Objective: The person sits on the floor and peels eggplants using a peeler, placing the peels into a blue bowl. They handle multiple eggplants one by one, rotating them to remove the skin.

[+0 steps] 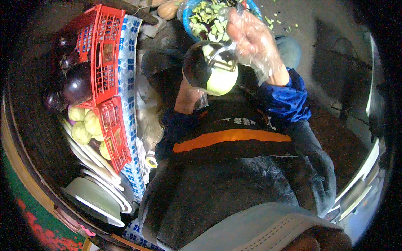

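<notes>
A round, dark purple eggplant (223, 82) is held up in front of my chest, with part of its skin gone and pale green flesh showing. My left hand (186, 98) supports it from below and behind; the eggplant hides most of those fingers. In a clear plastic glove, my right hand (253, 39) is closed around a peeler (226, 53), whose metal head lies against the eggplant's right side. Just beyond the hands, a blue-rimmed basin (186, 21) contains pale green and dark peelings or pieces.
On my left, red plastic baskets (109, 62) stand along a blue-and-white tiled-pattern surface (129, 50). Beside them are several whole eggplants (77, 85), pale green round produce (81, 129) and a grey-green bowl (94, 198) by stacked white dishes. A tan squash (168, 10) lies near the basin.
</notes>
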The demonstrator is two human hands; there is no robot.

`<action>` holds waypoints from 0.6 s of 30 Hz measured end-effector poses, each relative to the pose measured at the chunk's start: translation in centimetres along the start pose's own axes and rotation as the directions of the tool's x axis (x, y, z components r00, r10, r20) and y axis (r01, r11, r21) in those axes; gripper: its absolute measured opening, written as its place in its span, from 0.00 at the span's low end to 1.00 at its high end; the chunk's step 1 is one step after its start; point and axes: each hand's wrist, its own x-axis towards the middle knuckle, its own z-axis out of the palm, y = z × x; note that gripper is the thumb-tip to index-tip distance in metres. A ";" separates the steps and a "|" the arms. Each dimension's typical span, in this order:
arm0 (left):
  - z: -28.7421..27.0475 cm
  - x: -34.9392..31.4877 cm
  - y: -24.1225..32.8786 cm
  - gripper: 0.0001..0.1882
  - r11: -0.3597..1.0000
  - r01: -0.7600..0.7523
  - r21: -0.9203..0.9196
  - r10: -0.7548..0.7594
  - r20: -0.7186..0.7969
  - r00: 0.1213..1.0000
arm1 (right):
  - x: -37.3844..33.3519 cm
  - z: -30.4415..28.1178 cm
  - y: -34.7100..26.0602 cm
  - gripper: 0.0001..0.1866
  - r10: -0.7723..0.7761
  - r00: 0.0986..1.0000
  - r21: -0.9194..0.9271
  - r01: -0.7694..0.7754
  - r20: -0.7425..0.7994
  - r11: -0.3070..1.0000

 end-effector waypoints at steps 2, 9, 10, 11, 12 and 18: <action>0.7 -0.1 0.2 0.23 1.000 0.006 0.019 -0.007 0.051 0.999 | 2.5 -1.9 1.9 0.11 -0.009 0.981 0.163 0.041 -0.192 0.986; 0.3 -0.1 0.5 0.24 0.993 0.113 -0.029 -0.114 -0.031 0.993 | 4.9 -7.7 3.7 0.11 -0.224 0.953 -0.365 0.139 -0.204 0.921; -0.3 -0.4 0.5 0.26 0.998 0.068 0.005 -0.067 -0.062 0.996 | 4.4 -7.6 2.7 0.08 -0.223 0.967 -0.164 0.201 -0.122 0.966; -0.9 -0.6 0.7 0.29 0.999 0.025 0.042 -0.021 -0.093 0.995 | 3.8 -6.9 1.9 0.08 -0.403 0.912 -0.478 0.319 -0.082 0.819; -1.4 -1.1 0.6 0.32 0.995 -0.007 0.097 0.024 -0.178 0.984 | 3.4 -6.0 1.2 0.08 -0.592 0.806 -0.739 0.407 0.014 0.537; -1.3 -1.4 0.4 0.34 0.892 -0.138 0.431 0.190 -0.080 0.979 | -0.3 -0.5 -1.0 0.09 -0.178 0.971 0.084 0.193 -0.159 0.977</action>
